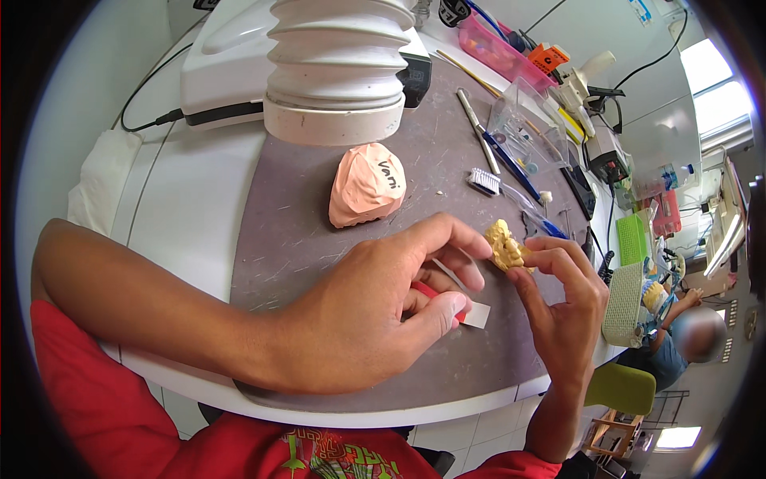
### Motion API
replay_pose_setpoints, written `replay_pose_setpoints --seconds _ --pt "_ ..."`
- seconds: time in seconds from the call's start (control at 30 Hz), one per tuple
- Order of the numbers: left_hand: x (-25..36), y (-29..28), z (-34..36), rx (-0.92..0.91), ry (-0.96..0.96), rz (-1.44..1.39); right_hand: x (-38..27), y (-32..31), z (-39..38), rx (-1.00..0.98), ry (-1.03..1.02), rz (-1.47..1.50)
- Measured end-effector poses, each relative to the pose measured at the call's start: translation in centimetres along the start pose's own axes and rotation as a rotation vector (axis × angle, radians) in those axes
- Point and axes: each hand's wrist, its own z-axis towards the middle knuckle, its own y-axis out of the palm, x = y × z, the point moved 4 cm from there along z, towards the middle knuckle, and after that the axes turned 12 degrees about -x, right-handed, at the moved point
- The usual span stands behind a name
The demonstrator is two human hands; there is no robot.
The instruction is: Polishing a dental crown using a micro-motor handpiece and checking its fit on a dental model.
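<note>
Between the fingertips of my right hand (565, 291) is a small yellow dental cast piece (503, 246) with a lumpy, tooth-like surface. My left hand (379, 307) is curled, its thumb and lower fingers closed on a red piece (427, 290). A flat pale strip (478, 315) sticks out past the left thumb, beside the red; whether the two are joined is hidden. The left index fingertip reaches the near side of the yellow piece, seemingly touching it. Behind the left hand, a pink dental plaster cast (367, 185) with handwriting lies on the grey mat (287, 263).
A wide white ribbed hose (335, 72) hangs over the mat's back. Right of centre lie a brush (484, 182), pens (511, 164) and a clear plastic box (523, 120). A pink basket (495, 48) stands behind. Another person (678, 339) sits far right, near a pale green basket (622, 311).
</note>
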Motion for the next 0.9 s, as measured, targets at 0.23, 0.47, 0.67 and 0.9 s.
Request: replay_pose_setpoints --seconds 0.23,0.47,0.67,0.9 --pt "0.1 0.4 0.2 0.088 0.16 -0.005 -0.1 0.1 -1.3 0.101 0.113 0.716" --pt "0.3 -0.2 0.3 0.046 0.114 -0.077 -1.9 0.2 -1.7 0.016 -0.032 0.579" --pt "0.1 -0.3 0.4 0.095 0.147 -0.068 -1.1 0.6 -3.0 0.256 0.089 0.852" --pt "0.4 -0.2 0.2 0.06 0.193 -0.044 -2.2 2.2 -2.6 -0.131 0.017 0.404"
